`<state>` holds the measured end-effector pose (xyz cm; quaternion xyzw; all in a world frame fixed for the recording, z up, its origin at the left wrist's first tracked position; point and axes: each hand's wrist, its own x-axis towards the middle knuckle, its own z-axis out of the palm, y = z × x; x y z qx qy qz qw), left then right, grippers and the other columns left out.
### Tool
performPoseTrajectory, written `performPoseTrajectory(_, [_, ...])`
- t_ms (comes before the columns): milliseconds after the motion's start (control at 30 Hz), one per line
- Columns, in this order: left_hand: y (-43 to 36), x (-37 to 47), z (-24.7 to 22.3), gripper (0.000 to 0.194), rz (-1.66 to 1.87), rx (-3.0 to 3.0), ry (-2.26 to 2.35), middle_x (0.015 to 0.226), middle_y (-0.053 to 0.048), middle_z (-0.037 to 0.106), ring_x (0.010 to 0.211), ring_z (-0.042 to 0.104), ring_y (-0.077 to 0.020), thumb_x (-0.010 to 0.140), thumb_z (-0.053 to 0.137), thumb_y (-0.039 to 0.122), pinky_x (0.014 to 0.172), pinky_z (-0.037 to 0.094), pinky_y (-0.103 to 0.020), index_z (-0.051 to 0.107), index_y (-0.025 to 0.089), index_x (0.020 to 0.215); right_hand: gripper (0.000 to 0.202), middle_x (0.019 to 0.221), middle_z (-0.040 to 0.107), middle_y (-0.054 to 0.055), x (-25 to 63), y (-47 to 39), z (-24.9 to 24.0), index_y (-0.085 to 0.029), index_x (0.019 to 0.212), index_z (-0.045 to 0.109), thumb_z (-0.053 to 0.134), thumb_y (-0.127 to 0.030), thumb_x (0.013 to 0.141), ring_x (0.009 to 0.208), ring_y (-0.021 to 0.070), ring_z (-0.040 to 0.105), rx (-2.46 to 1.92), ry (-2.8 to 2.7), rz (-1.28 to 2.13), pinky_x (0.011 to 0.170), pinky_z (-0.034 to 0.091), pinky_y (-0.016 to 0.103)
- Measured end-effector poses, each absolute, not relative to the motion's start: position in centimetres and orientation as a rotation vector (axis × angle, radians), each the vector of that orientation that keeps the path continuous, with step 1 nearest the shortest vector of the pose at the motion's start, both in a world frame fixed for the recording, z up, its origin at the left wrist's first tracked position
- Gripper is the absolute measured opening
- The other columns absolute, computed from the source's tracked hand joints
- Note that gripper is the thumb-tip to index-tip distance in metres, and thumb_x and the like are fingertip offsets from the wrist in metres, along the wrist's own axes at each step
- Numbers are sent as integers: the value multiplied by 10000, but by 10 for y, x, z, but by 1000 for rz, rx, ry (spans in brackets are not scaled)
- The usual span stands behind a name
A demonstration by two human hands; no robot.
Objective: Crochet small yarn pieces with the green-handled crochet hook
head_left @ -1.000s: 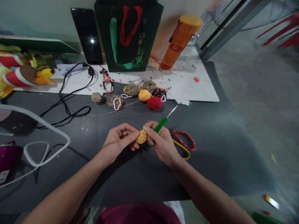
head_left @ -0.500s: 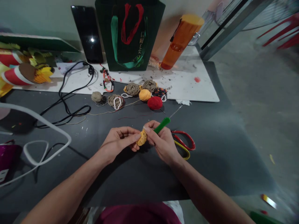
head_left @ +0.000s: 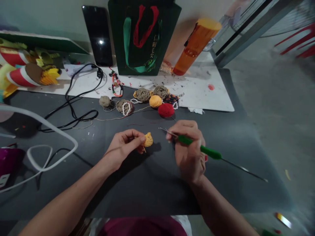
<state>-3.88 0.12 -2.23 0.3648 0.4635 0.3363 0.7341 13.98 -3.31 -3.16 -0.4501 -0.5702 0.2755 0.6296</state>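
Between thumb and fingers, my left hand [head_left: 126, 146] pinches a small yellow crochet piece [head_left: 148, 140], with a short yarn end hanging under it. My right hand [head_left: 188, 150] grips a crochet hook [head_left: 211, 152] by its green handle. One thin metal end of the hook points left toward the crochet piece, apart from it; a longer metal shaft sticks out to the lower right. Beyond the hands lie a red yarn ball [head_left: 166, 110], a yellow yarn ball [head_left: 155, 101] and brown coiled cord pieces [head_left: 142, 94] with white beads.
A dark green paper bag [head_left: 145, 39], a phone [head_left: 97, 36] and an orange bottle [head_left: 195, 46] stand at the back on a white board [head_left: 206, 95]. A black cable [head_left: 70, 108] and a white tube [head_left: 49, 126] cross the left side.
My right hand has moved right, away from the crochet piece, and turned the hook so one end points left. My left hand still holds the piece. The red and yellow handles are now covered.
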Motion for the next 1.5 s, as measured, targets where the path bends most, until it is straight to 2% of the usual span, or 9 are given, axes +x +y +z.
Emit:
performPoseTrajectory(67, [2,-39,-22,256,747,805,1031,605,-11,669,520,588,-86,665,818,353,539,477,-194,691,132,693,330,805,570,29,139,-36,-30,-262,992,678,384,-410,1013,723,182,568,-995,-1428,661,635,480,339])
performPoseTrajectory(133, [2,-40,-22,238,761,804,1033,615,-10,674,514,586,-81,673,809,342,535,473,-191,696,133,695,231,763,602,14,138,-39,-28,-250,1019,666,441,-302,1005,723,173,583,-951,-1506,720,658,490,334])
performPoseTrajectory(233, [2,-40,-20,209,782,795,1022,607,-2,667,508,583,-76,678,800,317,529,467,-186,694,137,685,158,870,670,22,138,-43,-28,-232,1063,632,522,-180,963,744,153,634,-983,-1512,786,686,522,323])
performPoseTrajectory(367, [1,-40,-18,198,805,769,1003,589,7,655,495,576,-73,676,798,306,519,461,-184,691,140,681,176,908,689,30,137,-44,-32,-219,1059,609,560,-115,926,754,149,664,-1021,-1489,799,682,544,314])
performPoseTrajectory(900, [2,-39,-20,180,832,759,990,578,4,668,492,575,-69,689,801,301,521,445,-178,708,148,676,230,853,729,49,134,-37,-32,-219,1029,620,554,-56,881,776,186,704,-962,-1678,505,679,582,347])
performPoseTrajectory(1067, [0,-38,-20,180,848,757,1009,567,5,666,490,571,-68,679,807,296,523,444,-179,707,147,662,297,847,738,59,133,-36,-32,-221,1079,621,569,-31,856,759,201,712,-921,-1758,386,666,593,353])
performPoseTrajectory(1267, [2,-39,-19,223,836,701,1018,560,4,651,486,556,-66,647,822,315,529,445,-186,690,135,637,297,897,760,72,130,-37,-34,-210,1136,613,555,-48,894,773,184,731,-891,-1820,296,665,580,330])
performPoseTrajectory(1500, [2,-40,-18,257,776,551,919,553,15,622,483,544,-70,632,832,332,517,444,-195,665,137,625,415,975,780,57,127,-37,-35,-259,1219,628,594,-35,871,840,194,754,-837,-1754,377,682,606,333])
